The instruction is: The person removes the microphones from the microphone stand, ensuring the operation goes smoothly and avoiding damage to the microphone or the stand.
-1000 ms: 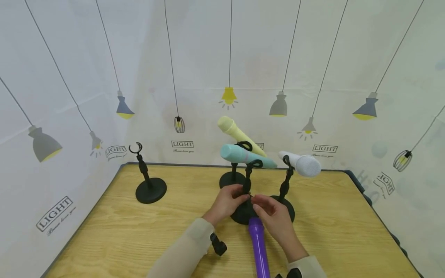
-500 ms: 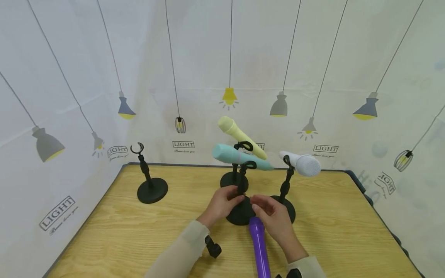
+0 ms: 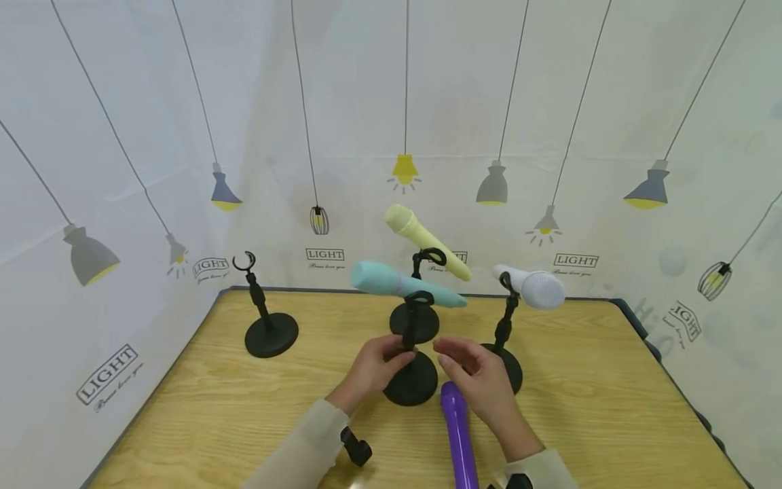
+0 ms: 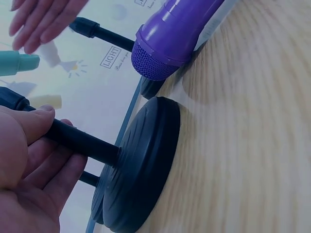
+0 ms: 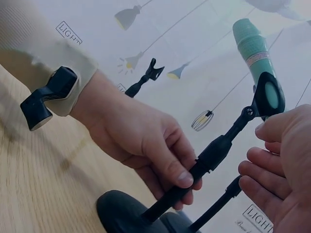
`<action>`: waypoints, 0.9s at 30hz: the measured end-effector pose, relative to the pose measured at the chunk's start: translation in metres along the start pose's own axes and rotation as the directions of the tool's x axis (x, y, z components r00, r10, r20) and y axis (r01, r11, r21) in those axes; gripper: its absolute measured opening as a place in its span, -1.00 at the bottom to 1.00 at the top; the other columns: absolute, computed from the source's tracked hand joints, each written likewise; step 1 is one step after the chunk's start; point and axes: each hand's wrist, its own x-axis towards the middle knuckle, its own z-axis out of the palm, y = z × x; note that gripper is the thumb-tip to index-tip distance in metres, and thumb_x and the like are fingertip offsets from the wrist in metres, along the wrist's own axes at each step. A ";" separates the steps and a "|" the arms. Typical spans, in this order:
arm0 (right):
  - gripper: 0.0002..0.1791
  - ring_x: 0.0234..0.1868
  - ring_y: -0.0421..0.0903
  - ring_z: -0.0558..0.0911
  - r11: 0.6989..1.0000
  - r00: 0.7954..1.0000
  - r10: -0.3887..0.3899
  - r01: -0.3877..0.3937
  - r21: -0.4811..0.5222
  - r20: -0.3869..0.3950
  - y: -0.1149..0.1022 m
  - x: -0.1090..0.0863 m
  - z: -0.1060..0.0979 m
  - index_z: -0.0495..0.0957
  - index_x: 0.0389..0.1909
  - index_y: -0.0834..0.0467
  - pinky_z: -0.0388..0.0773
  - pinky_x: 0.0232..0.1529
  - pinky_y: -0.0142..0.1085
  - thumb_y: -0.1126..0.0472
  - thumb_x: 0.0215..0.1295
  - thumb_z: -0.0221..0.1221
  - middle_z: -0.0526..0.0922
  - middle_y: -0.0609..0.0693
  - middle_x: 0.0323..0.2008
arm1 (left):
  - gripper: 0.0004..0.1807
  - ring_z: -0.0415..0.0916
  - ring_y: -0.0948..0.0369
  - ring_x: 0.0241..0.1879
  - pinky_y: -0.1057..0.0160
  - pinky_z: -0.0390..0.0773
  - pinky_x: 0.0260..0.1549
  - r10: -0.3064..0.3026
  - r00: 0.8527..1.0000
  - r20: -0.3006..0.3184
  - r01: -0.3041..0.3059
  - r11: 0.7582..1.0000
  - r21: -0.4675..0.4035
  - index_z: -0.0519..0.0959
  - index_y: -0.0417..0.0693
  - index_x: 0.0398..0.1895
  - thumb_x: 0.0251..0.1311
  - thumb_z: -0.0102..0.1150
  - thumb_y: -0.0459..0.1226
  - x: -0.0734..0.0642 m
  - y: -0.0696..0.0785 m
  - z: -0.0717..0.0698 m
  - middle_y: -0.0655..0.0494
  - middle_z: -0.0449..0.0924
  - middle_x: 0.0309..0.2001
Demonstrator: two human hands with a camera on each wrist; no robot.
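My left hand [image 3: 373, 370] grips the pole of a black microphone stand [image 3: 411, 380], thumb and fingers wrapped round it, as the right wrist view also shows. In that stand's clip lies a teal microphone [image 3: 385, 280], its head pointing left. My right hand [image 3: 479, 373] hovers just right of the stand, fingers loosely bent and apart from the pole, holding nothing. Below it on the table lies a purple microphone [image 3: 458, 435]; its mesh head [image 4: 155, 58] shows in the left wrist view.
Behind stands another stand with a yellow microphone [image 3: 427, 241]. To the right, a white microphone [image 3: 537, 288] sits in its stand [image 3: 504, 360]. At the far left is a stand [image 3: 269, 333] with a bare clip. The wooden table [image 3: 580, 421] meets a printed backdrop.
My left hand has moved the stand with the teal microphone left and slightly nearer, away from the right hand. The right hand has barely moved and is now apart from the stand.
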 end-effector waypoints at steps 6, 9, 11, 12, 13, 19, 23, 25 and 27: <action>-0.69 0.19 -0.16 0.77 0.995 0.994 -0.102 0.103 -0.017 0.037 -0.012 -0.002 -0.001 0.69 0.22 0.17 0.65 0.20 -0.45 0.26 0.54 0.31 0.81 0.09 0.16 | -0.74 0.78 0.06 0.11 0.02 0.73 0.21 -0.038 0.999 0.017 0.039 0.999 -0.021 0.75 -0.13 0.13 0.55 0.28 -0.19 -0.011 -0.002 -0.006 0.06 0.85 0.05; -0.71 0.17 -0.22 0.77 0.984 0.984 -0.172 0.174 -0.039 0.048 -0.020 -0.003 -0.003 0.70 0.21 0.17 0.65 0.21 -0.45 0.29 0.54 0.29 0.82 0.09 0.15 | -0.72 0.78 0.05 0.14 -0.01 0.72 0.23 -0.043 0.999 0.029 0.044 0.998 -0.035 0.74 -0.15 0.15 0.56 0.27 -0.19 -0.016 -0.001 -0.008 0.04 0.84 0.07; -0.71 0.16 -0.25 0.76 0.974 0.974 -0.218 0.221 -0.045 0.052 -0.026 -0.004 -0.004 0.70 0.20 0.18 0.66 0.21 -0.43 0.32 0.54 0.29 0.82 0.09 0.14 | -0.72 0.78 0.03 0.14 -0.03 0.72 0.23 -0.041 0.998 0.036 0.043 0.998 -0.043 0.73 -0.16 0.14 0.56 0.28 -0.19 -0.019 -0.001 -0.010 0.02 0.84 0.07; -0.71 0.15 -0.27 0.76 0.969 0.970 -0.238 0.241 -0.047 0.053 -0.029 -0.004 -0.004 0.70 0.20 0.18 0.66 0.22 -0.43 0.33 0.53 0.28 0.82 0.09 0.14 | -0.72 0.78 0.03 0.14 -0.03 0.71 0.23 -0.043 0.998 0.040 0.045 0.998 -0.048 0.73 -0.16 0.14 0.56 0.28 -0.19 -0.020 -0.001 -0.010 0.02 0.84 0.07; -0.71 0.15 -0.28 0.76 0.964 0.965 -0.259 0.261 -0.050 0.051 -0.032 -0.004 -0.005 0.71 0.19 0.18 0.66 0.22 -0.43 0.35 0.53 0.28 0.82 0.10 0.14 | -0.73 0.78 0.04 0.13 -0.03 0.72 0.23 -0.045 0.998 0.043 0.048 0.998 -0.052 0.74 -0.16 0.13 0.55 0.28 -0.19 -0.022 -0.001 -0.011 0.02 0.84 0.07; -0.70 0.16 -0.32 0.75 0.951 0.949 -0.309 0.310 -0.010 0.058 -0.051 -0.005 -0.007 0.69 0.18 0.23 0.66 0.21 -0.46 0.41 0.49 0.29 0.80 0.17 0.14 | -0.72 0.78 0.07 0.11 -0.01 0.72 0.22 -0.066 0.996 0.065 0.070 0.996 -0.055 0.74 -0.15 0.14 0.54 0.30 -0.19 -0.032 0.001 -0.015 0.05 0.84 0.06; -0.69 0.17 -0.33 0.74 0.934 0.932 -0.358 0.357 0.031 0.060 -0.060 -0.005 -0.008 0.69 0.17 0.27 0.66 0.21 -0.47 0.47 0.47 0.27 0.78 0.28 0.13 | -0.75 0.78 0.08 0.12 0.02 0.72 0.22 -0.078 0.993 0.089 0.085 0.994 -0.075 0.74 -0.11 0.13 0.54 0.29 -0.21 -0.039 0.004 -0.017 0.05 0.84 0.08; -0.68 0.17 -0.33 0.74 0.925 0.923 -0.379 0.377 0.050 0.060 -0.064 -0.006 -0.009 0.68 0.17 0.27 0.67 0.20 -0.46 0.50 0.46 0.27 0.78 0.30 0.12 | -0.77 0.77 0.12 0.11 0.07 0.72 0.22 -0.090 0.991 0.100 0.099 0.991 -0.088 0.75 -0.07 0.13 0.55 0.29 -0.21 -0.043 0.005 -0.017 0.08 0.84 0.08; -0.67 0.18 -0.31 0.74 0.918 0.916 -0.396 0.392 0.063 0.060 -0.067 -0.007 -0.009 0.68 0.17 0.28 0.68 0.21 -0.44 0.52 0.45 0.26 0.78 0.29 0.12 | -0.77 0.77 0.15 0.11 0.14 0.72 0.21 -0.105 0.989 0.108 0.116 0.988 -0.099 0.76 -0.02 0.13 0.54 0.29 -0.20 -0.048 0.005 -0.017 0.12 0.84 0.08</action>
